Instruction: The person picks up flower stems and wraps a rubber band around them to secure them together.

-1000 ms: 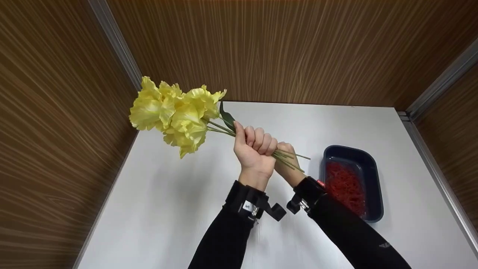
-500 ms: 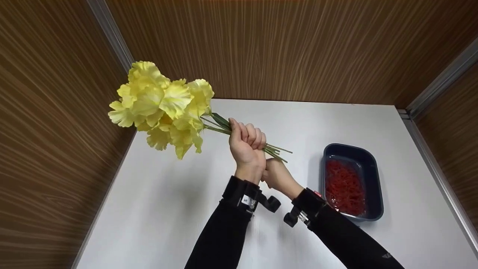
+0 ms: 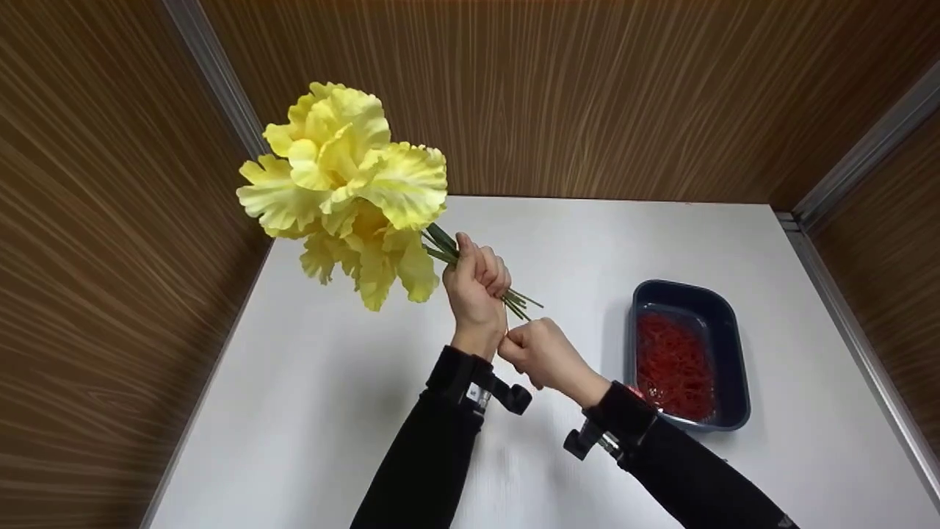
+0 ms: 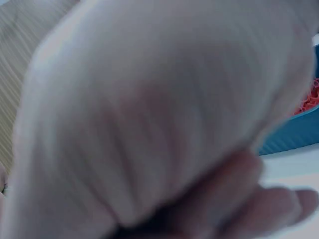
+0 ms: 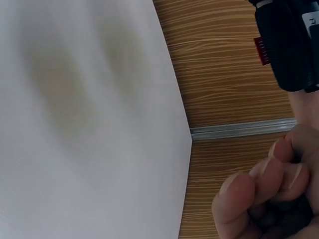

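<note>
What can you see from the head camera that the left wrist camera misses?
Only the head view shows the yellow flowers, the left hand gripping their green stems, the right hand with curled fingers just below the stem ends, and the white table. Whether the right hand holds anything cannot be told. Only the left wrist view gives a blurred close-up of skin filling the frame. Both show the dark blue tray with the red strands in it.

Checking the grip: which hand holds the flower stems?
The left hand, fist wrapped round the stems of the yellow flowers. The right hand sits curled just below, at the stem ends.
</note>
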